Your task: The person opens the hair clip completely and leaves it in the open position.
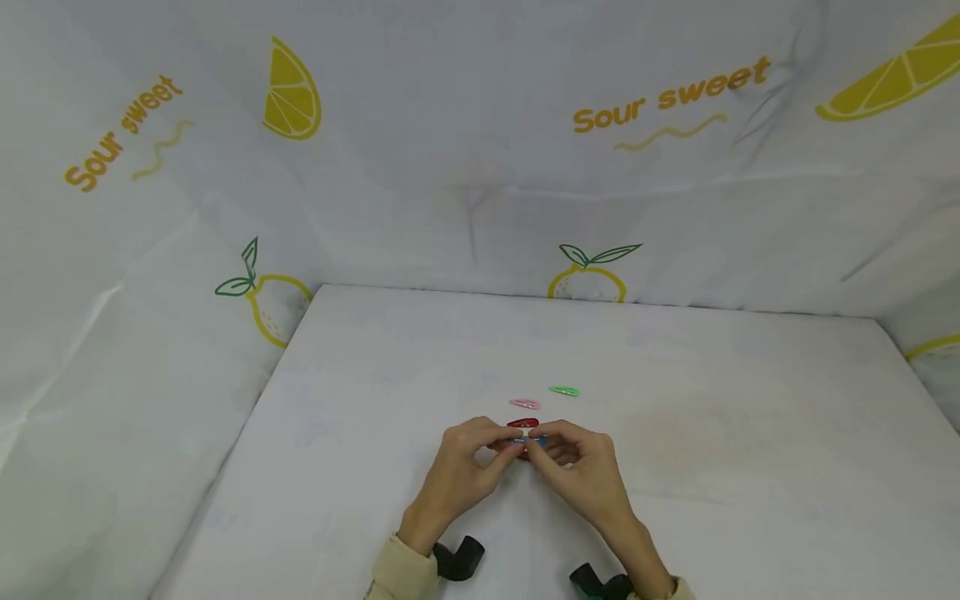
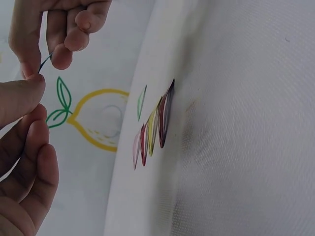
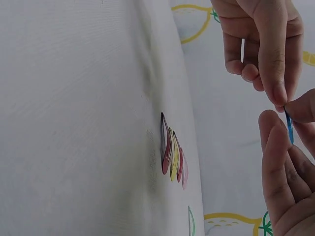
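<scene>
A small blue hair clip (image 1: 537,440) is held above the table between the fingertips of both hands. My left hand (image 1: 468,462) pinches one end. My right hand (image 1: 588,475) pinches the other, and a strip of the blue clip (image 3: 289,129) shows between its fingers in the right wrist view. Just beyond the hands lie a red hair clip (image 1: 523,422), a pink one (image 1: 525,404) and a green one (image 1: 564,391). Both wrist views also show a yellow clip (image 2: 153,129) and a dark red clip (image 2: 167,115) in that row; fingers mostly cover these in the head view.
The clips lie on a white-covered table (image 1: 360,400). Behind and beside it hangs a white cloth (image 1: 420,167) printed with lemons and lettering. Black wrist mounts (image 1: 460,558) sit by the cuffs, low over the table.
</scene>
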The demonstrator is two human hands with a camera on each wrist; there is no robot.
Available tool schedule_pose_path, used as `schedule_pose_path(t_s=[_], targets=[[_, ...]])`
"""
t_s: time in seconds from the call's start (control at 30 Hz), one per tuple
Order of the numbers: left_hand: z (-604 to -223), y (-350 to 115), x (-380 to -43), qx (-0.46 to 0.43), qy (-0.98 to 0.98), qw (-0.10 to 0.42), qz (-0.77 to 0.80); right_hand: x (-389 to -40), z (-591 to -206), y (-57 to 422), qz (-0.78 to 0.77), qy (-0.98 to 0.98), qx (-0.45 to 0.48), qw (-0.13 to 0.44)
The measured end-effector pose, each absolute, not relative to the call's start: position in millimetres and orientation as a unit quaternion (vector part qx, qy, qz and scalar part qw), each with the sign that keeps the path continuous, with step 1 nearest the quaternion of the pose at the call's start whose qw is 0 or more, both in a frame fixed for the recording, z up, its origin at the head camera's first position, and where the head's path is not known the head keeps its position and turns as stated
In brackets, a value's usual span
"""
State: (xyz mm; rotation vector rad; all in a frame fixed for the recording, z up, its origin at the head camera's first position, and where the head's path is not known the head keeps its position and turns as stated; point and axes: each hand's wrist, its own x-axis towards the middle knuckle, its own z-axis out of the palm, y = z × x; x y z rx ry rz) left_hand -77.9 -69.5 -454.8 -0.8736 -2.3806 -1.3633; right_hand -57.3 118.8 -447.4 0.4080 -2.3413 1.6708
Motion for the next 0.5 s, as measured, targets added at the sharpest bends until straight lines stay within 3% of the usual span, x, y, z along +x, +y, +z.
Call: schedule_pose_path(t_s=[0.5], targets=[[-456.2, -64.9, -74.0, -0.306, -0.817, 0.14, -0.467, -57.8, -451.0, 118.9, 0.556, -0.814, 0.126, 0.112]])
